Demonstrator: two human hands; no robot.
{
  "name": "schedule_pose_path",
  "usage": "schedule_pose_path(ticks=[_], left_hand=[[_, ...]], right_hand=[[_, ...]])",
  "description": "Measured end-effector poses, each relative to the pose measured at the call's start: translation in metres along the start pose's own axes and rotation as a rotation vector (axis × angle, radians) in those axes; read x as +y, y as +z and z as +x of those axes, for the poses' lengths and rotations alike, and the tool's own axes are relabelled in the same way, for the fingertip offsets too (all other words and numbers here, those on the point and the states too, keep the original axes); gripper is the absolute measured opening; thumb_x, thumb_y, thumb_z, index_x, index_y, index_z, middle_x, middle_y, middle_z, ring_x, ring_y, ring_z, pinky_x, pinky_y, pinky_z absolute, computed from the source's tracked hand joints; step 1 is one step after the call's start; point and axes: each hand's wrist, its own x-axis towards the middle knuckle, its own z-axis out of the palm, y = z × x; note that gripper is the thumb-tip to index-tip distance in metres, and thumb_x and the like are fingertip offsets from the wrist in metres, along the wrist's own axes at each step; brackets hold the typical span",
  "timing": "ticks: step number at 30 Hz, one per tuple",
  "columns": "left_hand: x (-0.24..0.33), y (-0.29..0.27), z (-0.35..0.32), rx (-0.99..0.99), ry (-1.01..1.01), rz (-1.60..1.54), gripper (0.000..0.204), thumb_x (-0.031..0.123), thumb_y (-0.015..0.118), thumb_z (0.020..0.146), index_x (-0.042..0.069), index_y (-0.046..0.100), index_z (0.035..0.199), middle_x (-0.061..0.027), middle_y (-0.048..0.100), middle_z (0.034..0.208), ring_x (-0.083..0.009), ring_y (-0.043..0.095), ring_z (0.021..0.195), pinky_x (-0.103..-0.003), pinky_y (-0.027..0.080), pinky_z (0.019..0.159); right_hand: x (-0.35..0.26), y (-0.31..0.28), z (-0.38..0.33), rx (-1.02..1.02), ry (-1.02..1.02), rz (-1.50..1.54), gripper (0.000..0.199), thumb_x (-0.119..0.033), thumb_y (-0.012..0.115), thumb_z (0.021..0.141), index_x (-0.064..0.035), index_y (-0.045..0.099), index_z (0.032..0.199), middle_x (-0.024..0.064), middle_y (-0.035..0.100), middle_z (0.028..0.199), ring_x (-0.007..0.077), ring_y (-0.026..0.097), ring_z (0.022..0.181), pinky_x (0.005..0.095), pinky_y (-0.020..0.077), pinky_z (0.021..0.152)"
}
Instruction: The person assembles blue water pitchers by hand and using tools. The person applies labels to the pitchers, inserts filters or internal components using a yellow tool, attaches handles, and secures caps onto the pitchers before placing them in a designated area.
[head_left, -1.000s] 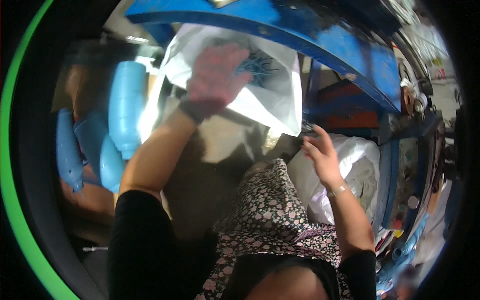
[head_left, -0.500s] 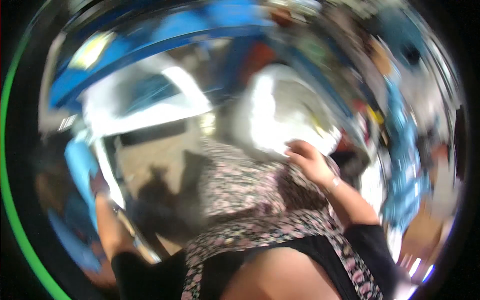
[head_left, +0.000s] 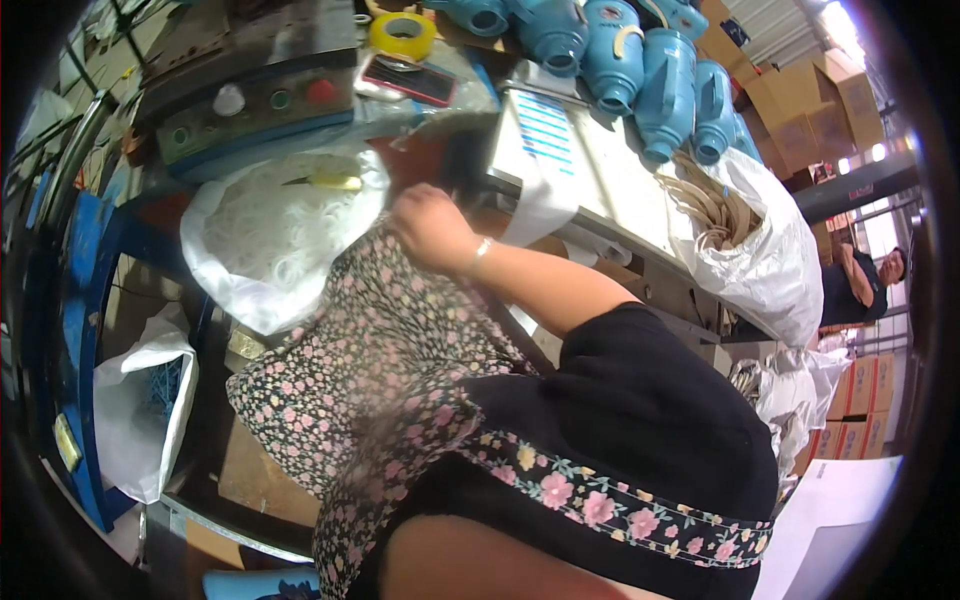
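holds right hand (head_left: 432,228) curled at eleven o'clock by floral apron (head_left: 300,390); cannot tell if pinching it, nor see left hand. has white bag (head_left: 262,310) of translucent trimmings (head_left: 275,228) at ten, presumably placed for easy reach.

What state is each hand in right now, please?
Left hand: cannot be made out in this view.
Right hand: curled by the floral apron; whether it grips anything cannot be told.
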Motion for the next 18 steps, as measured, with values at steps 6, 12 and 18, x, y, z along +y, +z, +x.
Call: schedule_pose_path(ticks=[6,12,18], left_hand=[[0.049,0.111,0.010,-0.510,-0.029,-0.370,0.055,-0.006,0.067,0.076,-0.002,0.040,0.124,-0.0116,0.053,0.091,-0.0214,0.054,0.070,-0.032,0.046,0.056],[0.068,0.129,-0.017,-0.578,0.216,-0.118,0.052,0.006,0.066,0.081,0.000,0.043,0.128,-0.0078,0.057,0.099,-0.0149,0.053,0.070,-0.027,0.043,0.060],[0.119,0.222,-0.066,-0.593,0.123,0.139,0.046,0.006,0.065,0.080,0.002,0.049,0.123,-0.0044,0.056,0.093,-0.0120,0.052,0.068,-0.025,0.043,0.058]], right_hand=[[0.069,-0.072,-0.035,0.261,0.138,0.242,0.021,-0.021,0.065,0.080,-0.0057,0.066,0.095,0.0131,0.064,0.101,0.0311,0.058,0.102,0.0400,0.0461,0.091],[0.197,-0.121,-0.119,0.307,0.350,-0.134,0.025,-0.022,0.066,0.079,-0.0077,0.068,0.099,0.0111,0.065,0.106,0.0308,0.057,0.104,0.0406,0.0442,0.093],[0.197,-0.121,-0.117,0.249,0.403,-0.061,0.021,-0.020,0.064,0.078,-0.0067,0.068,0.094,0.0107,0.067,0.097,0.0323,0.058,0.098,0.0413,0.0450,0.088]])
